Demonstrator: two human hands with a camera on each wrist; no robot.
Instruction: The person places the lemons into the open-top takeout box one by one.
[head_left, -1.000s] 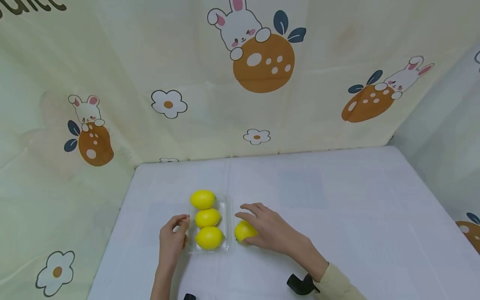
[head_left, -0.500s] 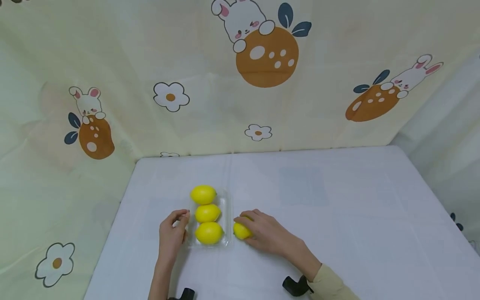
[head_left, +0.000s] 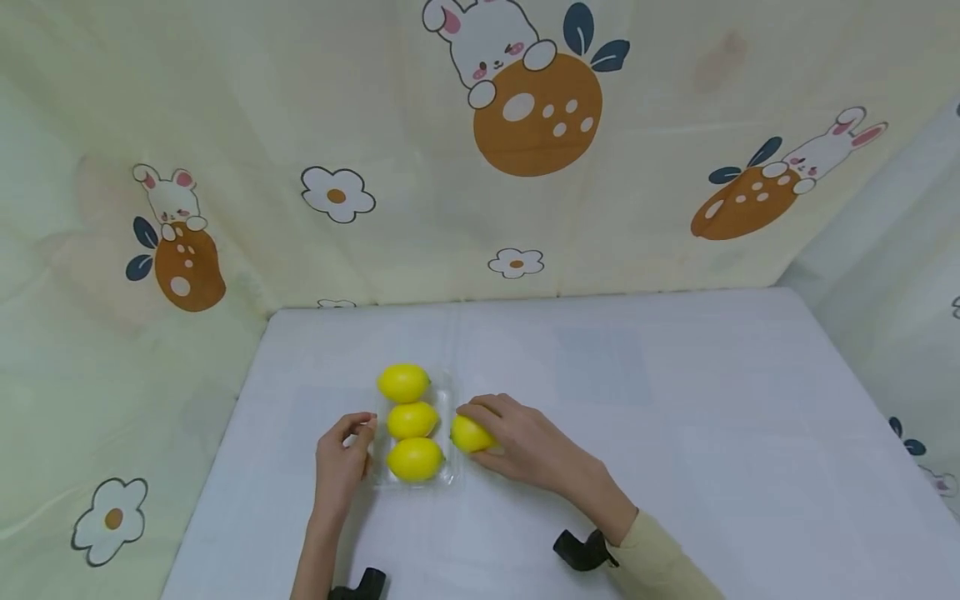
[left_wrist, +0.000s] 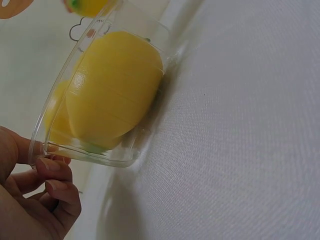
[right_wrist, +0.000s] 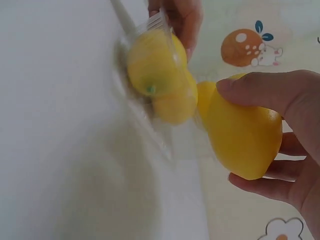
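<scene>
A clear plastic tray stands on the table, with three yellow lemons lined up along its left side. My left hand pinches the tray's left rim between thumb and fingers, as the left wrist view shows up close. Just right of the tray, my right hand grips another lemon, thumb on one side and fingers on the other. In the right wrist view this held lemon appears raised off the table, close to the tray's edge. Its far side is partly hidden by the fingers.
A white cloth covers the table. Behind it hangs a cream curtain printed with rabbits and flowers. Black camera mounts sit at both wrists, low over the table.
My right hand has closed its fingers round the lemon, lifted it and brought it left towards the tray. The left hand stays at the tray's rim. The head view has shifted slightly.
</scene>
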